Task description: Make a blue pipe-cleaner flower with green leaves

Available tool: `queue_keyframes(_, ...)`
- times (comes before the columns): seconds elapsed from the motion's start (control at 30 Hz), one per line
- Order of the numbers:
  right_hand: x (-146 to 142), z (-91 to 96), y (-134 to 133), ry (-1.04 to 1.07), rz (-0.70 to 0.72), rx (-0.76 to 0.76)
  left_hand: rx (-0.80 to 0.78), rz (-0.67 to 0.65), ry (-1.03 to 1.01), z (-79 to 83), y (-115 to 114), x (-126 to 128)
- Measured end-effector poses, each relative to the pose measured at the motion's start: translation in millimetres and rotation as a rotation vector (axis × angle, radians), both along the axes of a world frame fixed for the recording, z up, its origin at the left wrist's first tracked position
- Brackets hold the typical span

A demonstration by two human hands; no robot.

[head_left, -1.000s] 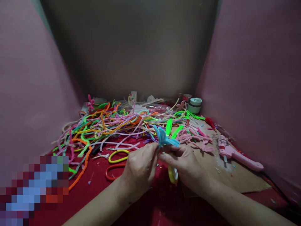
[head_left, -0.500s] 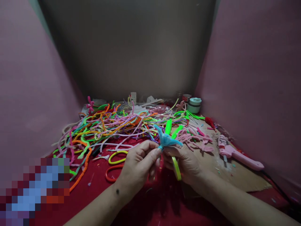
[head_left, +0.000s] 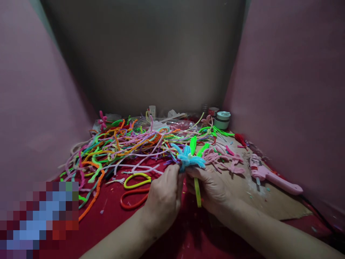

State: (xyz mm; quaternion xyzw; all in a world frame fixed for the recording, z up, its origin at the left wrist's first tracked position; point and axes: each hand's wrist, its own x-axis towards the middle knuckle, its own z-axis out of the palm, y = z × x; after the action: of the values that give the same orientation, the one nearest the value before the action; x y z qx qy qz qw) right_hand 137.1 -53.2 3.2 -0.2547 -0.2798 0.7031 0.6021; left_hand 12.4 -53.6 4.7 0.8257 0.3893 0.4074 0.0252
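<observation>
A light-blue fuzzy flower with spread petals and a pale centre faces up between my two hands. My left hand is closed, its fingertips at the base of the flower; its knuckles hide what lies inside the grip. My right hand pinches just beneath the petals from the other side. Below its fingers hangs a narrow yellow-green band, seen nearly edge-on. Two bright green fuzzy leaves show right behind the flower. Past my left hand lie a yellow loop and a red loop.
A tangled heap of colourful pipe cleaners covers the back left. On the cardboard at right lie pink fuzzy pieces and a pink glue gun with a cord. A mint-lidded jar stands behind. Red cloth spreads in front.
The flower has tipped so its open petals and centre now show. My left hand has rolled over, knuckles up, at the base. The yellow-green band has turned straighter.
</observation>
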Motion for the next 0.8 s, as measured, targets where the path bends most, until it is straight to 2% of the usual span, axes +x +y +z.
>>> queue_keyframes(0.1,-0.5,0.9,-1.2,-0.033,-0.047,0.069,0.258,0.079,0.243,-5.2,4.8,-4.0)
queue_keyframes(0.17,-0.4,2.6,-1.9,-0.074,-0.066,0.131,0.303,0.048,0.268,-3.6,7.6,-7.0)
queue_keyframes(0.2,-0.3,3.7,-1.9,-0.097,-0.069,0.159,0.278,0.006,0.227,-1.1,8.0,-8.1)
queue_keyframes(0.27,0.5,6.6,-1.1,-0.140,-0.066,0.202,0.099,-0.080,0.059,6.6,6.0,-9.0)
queue_keyframes(0.4,3.4,16.0,6.3,-0.193,0.037,0.230,-0.612,-0.199,-0.420,25.3,-1.3,-9.5)
queue_keyframes(0.5,2.5,27.5,15.7,-0.221,0.129,0.263,-0.982,-0.364,-0.766,32.5,0.4,-14.4)
queue_keyframes(0.6,-4.9,38.7,24.6,-0.206,0.232,0.269,-1.181,-0.589,-1.016,30.7,9.8,-23.6)
queue_keyframes(0.7,-15.1,41.7,30.5,-0.187,0.346,0.242,-1.324,-0.769,-1.101,25.7,19.7,-31.7)
queue_keyframes(0.77,-19.8,37.8,32.7,-0.166,0.331,0.216,-1.352,-0.799,-1.087,24.6,23.4,-33.0)
queue_keyframes(0.8,-21.2,34.5,33.6,-0.153,0.324,0.199,-1.336,-0.766,-1.063,24.8,24.0,-32.1)
